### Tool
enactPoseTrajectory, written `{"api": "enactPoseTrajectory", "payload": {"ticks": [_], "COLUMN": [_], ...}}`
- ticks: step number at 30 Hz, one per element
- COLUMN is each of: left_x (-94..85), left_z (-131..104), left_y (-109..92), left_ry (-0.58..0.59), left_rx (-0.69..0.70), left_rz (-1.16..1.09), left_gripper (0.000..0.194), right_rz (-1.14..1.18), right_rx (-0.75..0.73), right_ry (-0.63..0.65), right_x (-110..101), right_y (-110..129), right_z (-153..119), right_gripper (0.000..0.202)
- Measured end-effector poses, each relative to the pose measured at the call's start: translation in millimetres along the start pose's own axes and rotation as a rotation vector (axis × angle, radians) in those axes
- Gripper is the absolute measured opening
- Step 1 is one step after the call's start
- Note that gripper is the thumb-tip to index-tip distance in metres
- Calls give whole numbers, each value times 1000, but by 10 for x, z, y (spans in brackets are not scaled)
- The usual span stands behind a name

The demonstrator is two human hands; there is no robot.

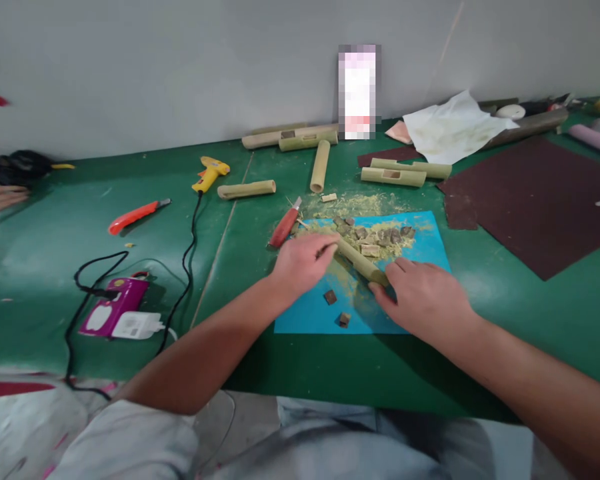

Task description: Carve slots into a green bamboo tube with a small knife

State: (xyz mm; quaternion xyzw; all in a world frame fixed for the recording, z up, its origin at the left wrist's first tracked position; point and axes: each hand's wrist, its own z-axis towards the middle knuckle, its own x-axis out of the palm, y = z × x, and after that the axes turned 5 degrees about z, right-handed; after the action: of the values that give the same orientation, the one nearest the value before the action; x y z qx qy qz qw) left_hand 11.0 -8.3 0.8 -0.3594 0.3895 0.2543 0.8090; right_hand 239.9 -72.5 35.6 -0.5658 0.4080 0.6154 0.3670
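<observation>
My right hand [425, 293] is closed around the near right end of a bamboo tube [363, 261], which slants over a blue sheet [300, 313]. At the tube's far left end, the fingers of my left hand [305, 260] are pinched together on it. Something small and dark shows between those fingers, too small to name surely. Pale green dust and several small dark brown pieces, like folded sandpaper [395, 236], lie behind the tube. Two more such pieces are in front, one a brown square [330, 297]. A red-handled knife [286, 225] rests just beyond my left hand.
On the green table [250, 280] lie an orange cutter [137, 215], a yellow glue gun [211, 175] with a black cord, and a purple power strip [117, 305]. Cut bamboo tubes [320, 167], a phone [359, 93] and brown sheets [540, 200] are behind. Another person's hand [0, 193] is far left.
</observation>
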Motion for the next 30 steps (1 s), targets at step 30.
{"api": "enactPoseTrajectory", "payload": {"ticks": [30], "left_x": [-101], "left_z": [22], "left_y": [269], "left_ry": [-36], "left_rx": [-142], "left_rz": [-6], "left_gripper": [22], "right_rz": [60], "right_rx": [70], "right_ry": [-42], "right_x": [-22], "right_y": [-84], "right_z": [39], "right_gripper": [28]}}
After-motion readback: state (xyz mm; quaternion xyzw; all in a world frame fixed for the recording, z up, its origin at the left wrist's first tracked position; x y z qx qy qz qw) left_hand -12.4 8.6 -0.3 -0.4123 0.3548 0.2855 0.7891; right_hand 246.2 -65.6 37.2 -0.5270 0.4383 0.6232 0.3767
